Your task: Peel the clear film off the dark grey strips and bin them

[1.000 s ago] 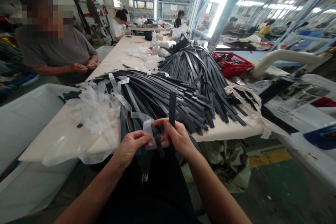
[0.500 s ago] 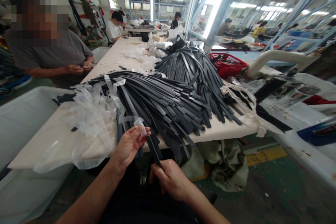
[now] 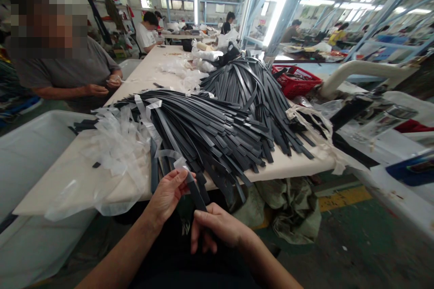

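Observation:
My left hand (image 3: 168, 193) pinches a clear film strip (image 3: 179, 161) at the top end of a black strap (image 3: 196, 195). My right hand (image 3: 215, 227) is wrapped round the lower part of the same strap, below the table edge. Just beyond my hands, a big heap of black straps (image 3: 217, 131) lies across the cream table (image 3: 298, 167). A loose pile of peeled clear film (image 3: 118, 149) sits to the left of the heap.
A person in a grey shirt (image 3: 64, 70) works at the table's left side. A red basket (image 3: 294, 80) stands behind the straps. White bins (image 3: 30, 153) stand at left, a machine (image 3: 369, 113) at right. Other people work far back.
My right hand came down from holding a strap upright above the table edge to gripping it low. My left hand has stayed pinched on the film at the strap's top.

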The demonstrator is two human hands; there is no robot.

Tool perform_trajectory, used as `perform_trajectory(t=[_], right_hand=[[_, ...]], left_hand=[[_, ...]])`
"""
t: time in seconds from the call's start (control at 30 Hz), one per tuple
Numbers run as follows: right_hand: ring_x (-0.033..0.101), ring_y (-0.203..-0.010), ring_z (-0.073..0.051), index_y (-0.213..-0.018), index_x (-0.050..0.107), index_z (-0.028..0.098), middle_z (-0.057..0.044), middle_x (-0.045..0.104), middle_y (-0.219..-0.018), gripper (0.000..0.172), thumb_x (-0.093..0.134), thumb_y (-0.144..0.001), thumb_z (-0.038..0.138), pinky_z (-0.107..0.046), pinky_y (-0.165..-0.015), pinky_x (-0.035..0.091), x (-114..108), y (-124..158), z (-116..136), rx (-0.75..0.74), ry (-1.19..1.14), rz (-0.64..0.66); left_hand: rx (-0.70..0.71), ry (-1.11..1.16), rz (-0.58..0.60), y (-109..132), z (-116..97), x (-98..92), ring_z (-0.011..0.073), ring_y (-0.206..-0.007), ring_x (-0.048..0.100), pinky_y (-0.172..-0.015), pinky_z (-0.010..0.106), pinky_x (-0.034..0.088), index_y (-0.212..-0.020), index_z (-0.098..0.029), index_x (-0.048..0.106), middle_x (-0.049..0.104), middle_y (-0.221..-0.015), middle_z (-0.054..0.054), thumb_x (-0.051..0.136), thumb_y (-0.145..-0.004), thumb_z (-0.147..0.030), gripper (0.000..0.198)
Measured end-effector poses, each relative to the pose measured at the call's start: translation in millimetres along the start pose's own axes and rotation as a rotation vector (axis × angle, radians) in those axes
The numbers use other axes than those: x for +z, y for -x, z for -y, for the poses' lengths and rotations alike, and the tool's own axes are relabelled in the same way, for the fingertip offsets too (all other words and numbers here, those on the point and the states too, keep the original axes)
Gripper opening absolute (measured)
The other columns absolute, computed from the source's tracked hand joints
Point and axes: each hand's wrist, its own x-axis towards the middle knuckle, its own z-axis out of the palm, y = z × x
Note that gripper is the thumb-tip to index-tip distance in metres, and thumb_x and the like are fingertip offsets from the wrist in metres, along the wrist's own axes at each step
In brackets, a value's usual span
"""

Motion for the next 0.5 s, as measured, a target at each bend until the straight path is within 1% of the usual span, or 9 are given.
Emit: perform_trajectory(t=[0.07, 0.17, 0.23, 0.3, 0.33, 0.37, 0.4, 0.47, 0.5], right_hand=[[0.048, -0.034, -0.006, -0.07, 0.069, 0.01, -0.005, 0.07, -0.062, 0.066, 0.045, -0.089, 0.069, -0.016, -0.036, 0.04, -1, -4, 0, -0.013, -0.055, 0.026], [0.049, -0.035, -0.007, -0.072, 0.069, 0.01, -0.007, 0.071, -0.067, 0.067, 0.045, -0.089, 0.07, -0.018, -0.038, 0.041, 0, -3, 3, -0.032, -0.043, -0.003], [0.056, -0.043, -0.008, -0.089, 0.071, 0.01, -0.009, 0.074, -0.083, 0.06, 0.051, -0.088, 0.067, -0.019, -0.044, 0.043, 0, 9, 1, -0.064, 0.017, -0.049], [0.064, -0.056, -0.011, -0.106, 0.069, 0.014, -0.01, 0.074, -0.099, 0.05, 0.06, -0.088, 0.06, -0.022, -0.057, 0.048, -1, 28, -11, -0.099, 0.105, -0.127], [0.065, -0.061, -0.012, -0.107, 0.069, 0.016, -0.01, 0.073, -0.099, 0.048, 0.061, -0.088, 0.059, -0.023, -0.06, 0.048, -3, 38, -22, -0.095, 0.138, -0.174], [0.065, -0.062, -0.013, -0.103, 0.069, 0.015, -0.009, 0.072, -0.094, 0.048, 0.06, -0.088, 0.06, -0.024, -0.061, 0.048, -5, 48, -34, -0.076, 0.16, -0.227], [0.062, -0.058, -0.013, -0.094, 0.069, 0.014, -0.007, 0.07, -0.082, 0.052, 0.056, -0.088, 0.065, -0.023, -0.057, 0.045, -6, 57, -46, -0.03, 0.157, -0.275], [0.054, -0.047, -0.011, -0.081, 0.065, 0.013, -0.003, 0.062, -0.063, 0.065, 0.049, -0.085, 0.076, -0.021, -0.047, 0.039, -8, 66, -67, 0.057, 0.13, -0.347], [0.051, -0.043, -0.01, -0.078, 0.063, 0.014, -0.002, 0.059, -0.059, 0.068, 0.046, -0.083, 0.08, -0.021, -0.045, 0.037, -8, 67, -73, 0.079, 0.122, -0.37]], left_hand=[[-0.054, 0.0, 0.004, 6, 7, 1.9, 0.0133, -0.065, 0.068, -0.065, 0.022, 0.056, -0.076, -0.012, 0.074, 0.075, -0.073, 0.004, 0.093, -0.059, -0.037, 0.036], [-0.102, -0.001, 0.003, 16, 18, 5.7, 0.0134, -0.064, 0.067, -0.064, 0.022, 0.055, -0.074, -0.012, 0.073, 0.075, -0.072, 0.004, 0.093, -0.06, -0.034, 0.033], [-0.089, 0.002, -0.021, 19, 20, 5.9, 0.0132, -0.062, 0.066, -0.062, 0.022, 0.054, -0.071, -0.012, 0.072, 0.074, -0.069, 0.004, 0.094, -0.058, -0.034, 0.033], [-0.044, 0.015, -0.074, 19, 17, 2.7, 0.0131, -0.061, 0.065, -0.062, 0.023, 0.054, -0.069, -0.012, 0.072, 0.073, -0.068, 0.003, 0.095, -0.055, -0.035, 0.036], [-0.022, 0.023, -0.102, 19, 15, 0.0, 0.0132, -0.061, 0.065, -0.063, 0.023, 0.054, -0.069, -0.013, 0.071, 0.073, -0.068, 0.003, 0.096, -0.053, -0.035, 0.037], [-0.006, 0.026, -0.124, 18, 13, -3.0, 0.0135, -0.061, 0.065, -0.064, 0.024, 0.054, -0.068, -0.013, 0.071, 0.073, -0.069, 0.002, 0.096, -0.052, -0.036, 0.037], [-0.001, 0.019, -0.132, 18, 13, -5.8, 0.014, -0.063, 0.066, -0.066, 0.025, 0.054, -0.068, -0.014, 0.071, 0.073, -0.07, 0.003, 0.096, -0.052, -0.036, 0.037], [-0.027, -0.027, -0.103, 21, 18, -9.1, 0.0149, -0.068, 0.067, -0.07, 0.025, 0.054, -0.071, -0.014, 0.074, 0.074, -0.073, 0.004, 0.095, -0.056, -0.038, 0.035], [-0.053, -0.058, -0.072, 24, 23, -8.9, 0.0151, -0.07, 0.067, -0.071, 0.025, 0.053, -0.073, -0.014, 0.075, 0.074, -0.075, 0.005, 0.093, -0.058, -0.039, 0.034]])
